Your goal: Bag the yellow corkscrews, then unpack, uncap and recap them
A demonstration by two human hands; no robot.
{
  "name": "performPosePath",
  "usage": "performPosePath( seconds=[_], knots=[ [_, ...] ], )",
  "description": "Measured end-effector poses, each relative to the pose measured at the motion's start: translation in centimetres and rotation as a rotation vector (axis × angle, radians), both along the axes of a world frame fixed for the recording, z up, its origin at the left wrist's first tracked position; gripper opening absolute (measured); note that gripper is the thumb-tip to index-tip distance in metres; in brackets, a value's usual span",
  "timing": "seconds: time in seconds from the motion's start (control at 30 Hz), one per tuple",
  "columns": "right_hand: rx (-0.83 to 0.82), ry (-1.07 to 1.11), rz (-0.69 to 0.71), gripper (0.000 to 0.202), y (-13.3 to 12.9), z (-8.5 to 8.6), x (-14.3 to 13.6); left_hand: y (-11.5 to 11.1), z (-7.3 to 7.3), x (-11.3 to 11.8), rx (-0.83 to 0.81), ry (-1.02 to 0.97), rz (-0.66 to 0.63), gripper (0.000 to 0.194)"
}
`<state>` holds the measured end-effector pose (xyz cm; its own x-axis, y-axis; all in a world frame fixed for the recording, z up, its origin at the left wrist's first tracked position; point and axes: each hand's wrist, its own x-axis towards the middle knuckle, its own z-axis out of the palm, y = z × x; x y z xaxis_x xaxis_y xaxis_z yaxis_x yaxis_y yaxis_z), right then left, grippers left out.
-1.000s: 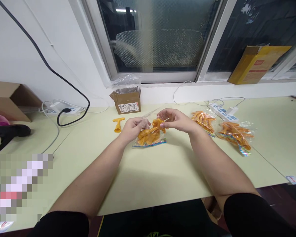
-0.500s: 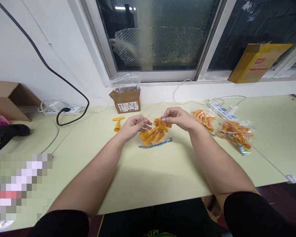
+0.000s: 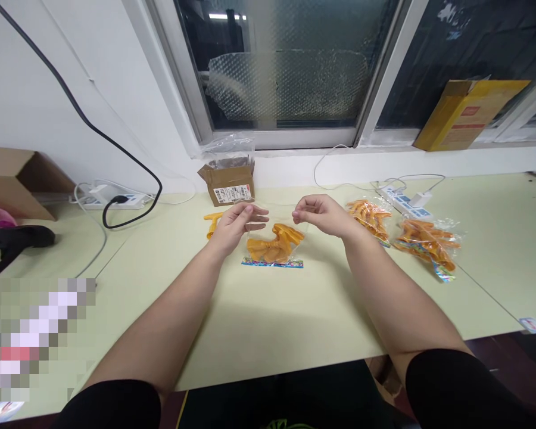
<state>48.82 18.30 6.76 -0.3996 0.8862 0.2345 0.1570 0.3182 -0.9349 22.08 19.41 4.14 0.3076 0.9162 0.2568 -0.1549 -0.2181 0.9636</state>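
Left hand (image 3: 236,226) shifted — yellow T-piece (image 3: 212,221) partly hidden.

The head camera was positioned above the near edge of the bench (image 3: 295,333) and faced forward and steeply down. Range was short: the left hand (image 3: 239,226) and right hand (image 3: 324,215) registered near mid-frame. Coverage ran from dark clothing (image 3: 250,405) below the near edge, across the bench to its far edge, then up the wall (image 3: 93,101) and window (image 3: 281,89). Pixelation masked the near-left portion, where the bench surface apparently continued.
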Motion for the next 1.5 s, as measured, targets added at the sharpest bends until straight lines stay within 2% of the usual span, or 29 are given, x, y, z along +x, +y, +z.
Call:
performPosePath(
  seconds=[0.17, 0.33, 0.47, 0.57, 0.7, 0.77, 0.8, 0.87, 0.9, 0.97, 1.03, 1.13, 1.23, 1.33, 1.37, 1.43, 1.5],
  knots=[
    [0.369, -0.029, -0.12, 0.03, -1.2, 1.1, -0.4, -0.3, 0.5, 0.3, -0.038, -0.038, 0.006, 0.044],
    [0.624, -0.357, -0.134, 0.014, -2.7, 2.2, -1.0, -0.7, 1.2, 0.4, -0.052, -0.047, -0.016, 0.04],
    [0.669, -0.501, -0.172, 0.017, -3.3, 2.6, -1.0, -1.0, 1.8, 0.4, -0.049, -0.046, -0.015, 0.035],
    [0.653, -0.562, -0.084, 0.007, -3.8, 3.1, -0.7, -1.2, 2.5, 0.2, -0.041, 0.008, 0.023, 0.035],
    [0.606, -0.587, 0.012, 0.008, -4.5, 4.0, -0.3, -0.8, 3.5, -0.6, -0.03, 0.061, 0.019, 0.034],
    [0.59, -0.582, 0.022, 0.008, -4.7, 4.3, -0.3, 0.2, 3.5, -1.7, -0.027, 0.051, 0.074, 0.039],
    [0.586, -0.577, 0.027, 0.008, -4.8, 4.4, -0.3, 0.8, 3.3, -2.4, -0.019, 0.069, 0.152, 0.042],
    [0.577, -0.571, 0.036, 0.008, -4.9, 4.4, -0.3, 2.2, 2.4, -4.1, 0.01, 0.239, 0.378, 0.038],
    [0.569, -0.57, 0.041, 0.008, -5.0, 4.5, -0.3, 2.9, 1.9, -5.1, 0.022, 0.402, 0.51, 0.035],
    [0.547, -0.567, 0.055, 0.008, -5.1, 4.5, -0.3, 4.1, 0.6, -6.9, -0.03, 0.855, 0.625, 0.037],
    [0.522, -0.557, 0.069, 0.007, -5.2, 4.6, -0.3, 4.8, -0.7, -8.2, -0.156, 1.196, 0.657, 0.05],
    [0.494, -0.542, 0.081, 0.01, -5.3, 4.7, -0.2, 5.1, -1.8, -9.3, -0.258, 1.365, 0.623, 0.056],
    [0.462, -0.536, 0.078, 0.021, -5.2, 4.7, -0.3, 5.3, -1.9, -9.9, -0.253, 1.378, 0.623, 0.049],
    [0.443, -0.517, 0.038, 0.032, -5.0, 4.7, -0.6, 5.6, -1.1, -10.5, -0.232, 1.29, 0.685, 0.044],
    [0.433, -0.514, 0.016, 0.036, -4.9, 4.7, -0.7, 5.6, -0.7, -10.6, -0.206, 1.197, 0.72, 0.044],
    [0.412, -0.521, -0.031, 0.04, -4.8, 4.8, -0.8, 5.5, 0.6, -10.3, -0.081, 0.885, 0.78, 0.046],
    [0.4, -0.543, -0.073, 0.04, -4.7, 4.8, -0.9, 4.7, 2.1, -9.3, 0.134, 0.487, 0.746, 0.047]
  ],
)
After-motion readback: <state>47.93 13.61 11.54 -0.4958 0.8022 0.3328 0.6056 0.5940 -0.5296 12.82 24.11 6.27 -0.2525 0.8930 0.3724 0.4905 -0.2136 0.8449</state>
